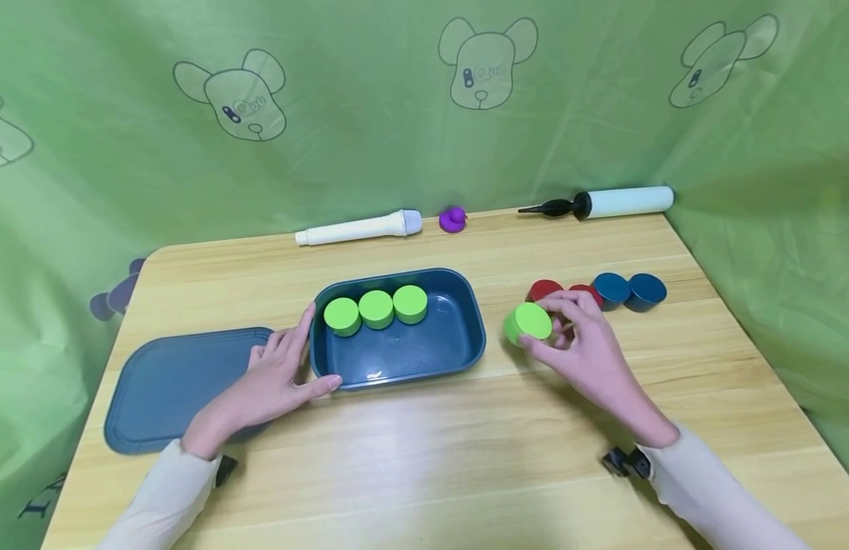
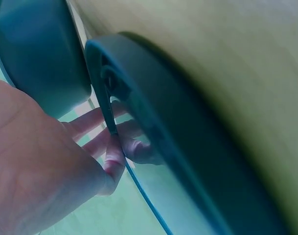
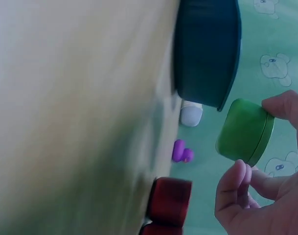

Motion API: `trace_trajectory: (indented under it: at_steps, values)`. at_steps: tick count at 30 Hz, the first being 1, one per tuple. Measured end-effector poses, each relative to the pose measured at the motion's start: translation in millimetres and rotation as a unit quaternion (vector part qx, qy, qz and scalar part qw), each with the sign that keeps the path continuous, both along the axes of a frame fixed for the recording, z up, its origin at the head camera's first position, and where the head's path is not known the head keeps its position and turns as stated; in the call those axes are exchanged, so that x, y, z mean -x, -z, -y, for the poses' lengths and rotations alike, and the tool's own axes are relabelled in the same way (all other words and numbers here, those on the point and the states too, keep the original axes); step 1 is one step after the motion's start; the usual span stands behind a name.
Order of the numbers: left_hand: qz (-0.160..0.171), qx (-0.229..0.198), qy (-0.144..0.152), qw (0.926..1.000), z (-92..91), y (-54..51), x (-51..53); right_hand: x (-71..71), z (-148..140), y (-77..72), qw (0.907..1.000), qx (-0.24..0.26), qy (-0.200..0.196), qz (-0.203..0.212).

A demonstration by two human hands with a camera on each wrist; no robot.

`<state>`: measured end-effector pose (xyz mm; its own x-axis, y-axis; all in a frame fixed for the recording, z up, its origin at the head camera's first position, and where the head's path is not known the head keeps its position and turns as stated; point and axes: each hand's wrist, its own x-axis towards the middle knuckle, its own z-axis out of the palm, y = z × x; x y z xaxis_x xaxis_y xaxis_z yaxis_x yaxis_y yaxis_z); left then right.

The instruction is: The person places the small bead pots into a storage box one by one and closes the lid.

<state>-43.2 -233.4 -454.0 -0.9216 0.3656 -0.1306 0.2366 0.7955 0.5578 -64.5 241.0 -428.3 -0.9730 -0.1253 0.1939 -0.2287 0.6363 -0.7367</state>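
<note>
My right hand [image 1: 592, 355] pinches a green round container [image 1: 532, 321] between thumb and fingers, to the right of the blue tray [image 1: 404, 378]; in the right wrist view the green container [image 3: 242, 131] is raised off the table. My left hand [image 1: 269, 382] rests at the tray's left end, fingers along its outer side and thumb at the front rim. Inside the tray, three green round containers [image 1: 376, 309] stand in a row near the back wall. In the left wrist view, the left hand [image 2: 46, 156] has its fingers extended between the tray [image 2: 41, 54] and the lid.
A blue lid [image 1: 170, 382] lies left of the tray. Behind the right hand stand two red containers [image 1: 544, 289] and two blue ones [image 1: 646, 291]. Along the back edge lie a white microphone [image 1: 359, 228], a purple duck [image 1: 453, 219] and a pump [image 1: 624, 202].
</note>
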Motion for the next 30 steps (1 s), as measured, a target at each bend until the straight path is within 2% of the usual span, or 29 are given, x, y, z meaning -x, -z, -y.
trace_trajectory:
  at_steps: [12,21,30]
  values:
    - [0.002,-0.004,-0.001,1.0,0.7,1.9,1.1,21.4,31,-16.3,0.9988,0.017,-0.046,-0.001]
    - [0.002,-0.003,-0.004,1.0,1.2,3.4,0.0,39.6,55,-16.5,0.996,0.037,-0.08,-0.016]
    - [0.002,-0.007,-0.003,1.0,0.6,1.4,-0.3,57.4,70,-9.7,0.9936,-0.002,-0.107,0.034]
